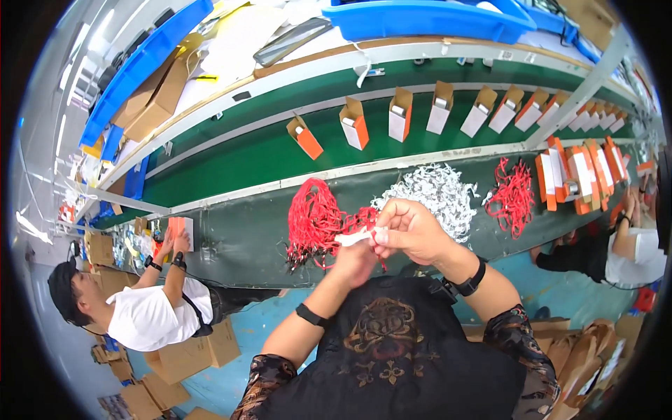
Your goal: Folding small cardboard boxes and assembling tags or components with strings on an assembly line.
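In front of my chest, both hands come together over the near edge of the dark worktable. My left hand [355, 263] is closed on a small white strip [352, 239], its fingers partly hidden. My right hand [414, 232] pinches a red cord [383, 265] right beside it, and a short end dangles below. A large bundle of red cords [313, 213] with dark tips lies just beyond my left hand. Behind my right hand spreads a pile of white cords [437, 192]. Farther right rests a smaller heap of red cords [512, 196].
Beyond the table, a green conveyor [245, 154] carries a row of open orange-and-white boxes [355, 124]. More boxes [581, 171] are stacked at the right. A co-worker [150, 308] handles a box [182, 233] at the left; another person [630, 245] sits at the right. Blue trays [427, 22] stand on the upper shelf.
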{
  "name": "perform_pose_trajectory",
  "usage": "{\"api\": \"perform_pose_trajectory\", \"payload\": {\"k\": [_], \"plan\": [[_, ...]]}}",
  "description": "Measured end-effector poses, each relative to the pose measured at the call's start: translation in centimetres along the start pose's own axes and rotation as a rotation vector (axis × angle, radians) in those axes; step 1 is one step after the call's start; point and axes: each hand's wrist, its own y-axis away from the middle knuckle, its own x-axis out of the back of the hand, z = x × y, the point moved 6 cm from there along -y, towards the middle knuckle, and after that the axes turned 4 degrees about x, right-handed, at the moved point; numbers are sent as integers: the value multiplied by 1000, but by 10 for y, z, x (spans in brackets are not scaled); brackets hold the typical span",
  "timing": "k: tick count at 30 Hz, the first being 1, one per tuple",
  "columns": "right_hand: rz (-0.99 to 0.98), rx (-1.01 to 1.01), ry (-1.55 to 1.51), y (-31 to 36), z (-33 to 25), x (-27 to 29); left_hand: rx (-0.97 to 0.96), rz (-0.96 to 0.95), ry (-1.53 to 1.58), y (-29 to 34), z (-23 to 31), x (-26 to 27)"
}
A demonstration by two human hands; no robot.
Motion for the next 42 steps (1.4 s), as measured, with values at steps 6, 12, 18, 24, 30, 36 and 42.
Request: {"api": "perform_pose_trajectory", "payload": {"k": [6, 12, 18, 24, 30, 36, 42], "plan": [[240, 560, 1039, -22, -36, 2, 124, -68, 153, 32, 12, -2], [-491, -329, 788, -36, 23, -4, -606, 424, -895, 63, 122, 13], [-23, 24, 208, -91, 30, -50, -315, 294, -39, 48, 82, 22], [-285, 287, 1452, -145, 49, -70, -778, 615, -456, 45, 159, 81], [-95, -97, 520, -200, 65, -45, -405, 314, -245, 11, 177, 113], [73, 290, 1168, -241, 37, -45, -233, 164, 283, -15, 212, 108], [48, 637, 1519, -256, 33, -31, -431, 513, -373, -92, 260, 183]]}}
